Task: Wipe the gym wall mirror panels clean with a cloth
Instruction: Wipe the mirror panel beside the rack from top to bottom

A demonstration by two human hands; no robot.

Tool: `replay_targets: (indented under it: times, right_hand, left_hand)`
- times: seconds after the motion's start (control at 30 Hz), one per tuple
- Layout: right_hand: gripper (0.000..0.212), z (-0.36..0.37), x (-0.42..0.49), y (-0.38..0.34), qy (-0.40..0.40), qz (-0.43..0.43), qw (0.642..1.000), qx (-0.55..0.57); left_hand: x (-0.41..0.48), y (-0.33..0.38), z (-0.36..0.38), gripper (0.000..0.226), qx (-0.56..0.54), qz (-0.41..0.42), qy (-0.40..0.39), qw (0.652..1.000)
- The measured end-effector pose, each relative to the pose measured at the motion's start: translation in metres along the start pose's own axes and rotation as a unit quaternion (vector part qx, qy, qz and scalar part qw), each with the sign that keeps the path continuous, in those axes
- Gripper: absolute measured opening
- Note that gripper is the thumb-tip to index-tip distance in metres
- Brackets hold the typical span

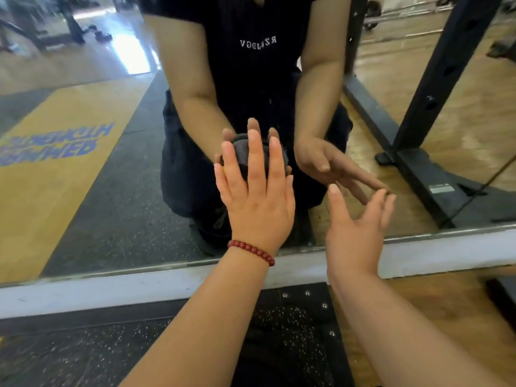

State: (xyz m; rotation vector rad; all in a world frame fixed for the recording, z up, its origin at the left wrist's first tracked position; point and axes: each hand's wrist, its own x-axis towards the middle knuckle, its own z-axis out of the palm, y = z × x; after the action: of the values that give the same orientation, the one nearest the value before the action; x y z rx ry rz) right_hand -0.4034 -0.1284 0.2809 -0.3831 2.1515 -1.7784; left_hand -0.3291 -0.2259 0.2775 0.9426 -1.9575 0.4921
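Flat-fingered, the left hand (255, 196) presses a dark cloth (245, 152) against the lower mirror panel (106, 196); beside it the right hand (356, 230), fingers spread, touches the glass with its fingertips, holding nothing.

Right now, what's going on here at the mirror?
A person crouches in front of a gym wall mirror and wipes its lower part. The left hand, with a red bead bracelet at the wrist, presses a dark cloth flat against the glass with straight fingers. The right hand is open and holds nothing; its fingertips reach the glass beside the cloth. The mirror's white bottom frame runs just below.
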Motion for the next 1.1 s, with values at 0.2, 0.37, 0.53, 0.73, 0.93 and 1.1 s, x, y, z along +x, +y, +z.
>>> replay_targets:
  times: [0.2,0.37,0.53,0.73,0.93,1.1]
  right_hand:
    - [0.084,-0.003,0.005,-0.016,0.008,0.024,0.999,0.023]
    - [0.081,-0.01,0.006,-0.026,-0.005,0.033,0.998,0.053]
    - [0.073,-0.023,0.013,-0.035,0.007,-0.003,0.997,0.073]
    - [0.049,-0.04,0.016,-0.034,0.039,-0.24,0.97,0.0]
    - [0.039,-0.019,0.009,-0.026,0.0,-0.426,0.902,-0.068]
    - [0.047,-0.005,0.002,-0.036,-0.001,-0.422,0.906,-0.04]
  left_hand:
    - [0.013,-0.011,-0.01,0.077,0.092,0.264,-0.058,0.959]
    - [0.059,-0.012,-0.026,0.063,0.076,0.336,-0.019,0.939]
    - [0.048,0.011,-0.01,0.072,0.107,0.42,-0.046,0.9]
    - [0.055,0.01,-0.018,0.075,-0.001,0.412,-0.069,0.908]
    - [0.084,-0.001,-0.036,0.073,0.01,0.379,-0.05,0.924]
    - [0.095,-0.013,-0.054,0.062,0.01,0.392,-0.057,0.918]
